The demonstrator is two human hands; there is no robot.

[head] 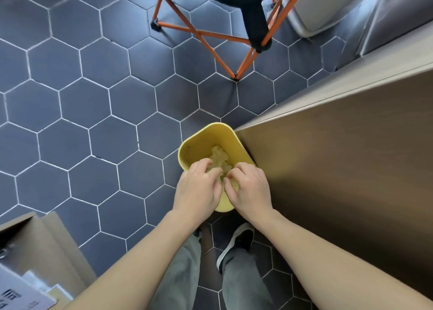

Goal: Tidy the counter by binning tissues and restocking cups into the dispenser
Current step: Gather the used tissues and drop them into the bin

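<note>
A yellow bin [187, 150] is seen on the hexagon-tiled floor [93, 99], set against the corner of the wooden table [339, 157]. Crumpled tissues [219, 156] lie inside the bin. Both hands are held over the bin's near rim, side by side. The left hand [198, 190] is curled, its fingertips resting on the tissues; whether they are gripped cannot be told. The right hand [249, 190] is curled too, fingertips bent inward above the bin, with nothing clearly held. A folding stool [210, 35] with orange legs stands beyond.
</note>
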